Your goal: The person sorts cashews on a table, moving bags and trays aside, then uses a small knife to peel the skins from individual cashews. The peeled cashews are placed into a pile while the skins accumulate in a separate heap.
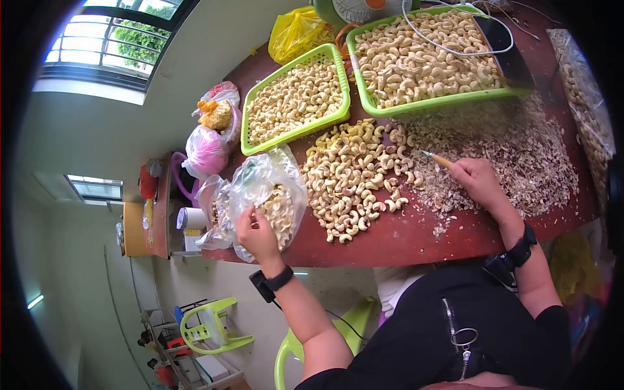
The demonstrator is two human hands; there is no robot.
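Over the open clear plastic bag (263, 172) with cashews in it, my left hand (255, 234) has its fingers curled together; whether something small is between them is hidden. My right hand (478, 182) grips a small knife (441, 160) with a wooden handle, its blade pointing left. Between my hands lies a loose pile of cashews (351, 175) on the red table (390, 244). Beneath and around my right hand spreads a heap of skin flakes (520, 175).
Two green baskets of cashews, a smaller one (346, 97) and a larger one (448, 99), stand at the back. A dark phone (504, 52) with a white cable rests on the larger. Bagged cashews (585, 104) lie right; a pink bag (207, 153) sits left.
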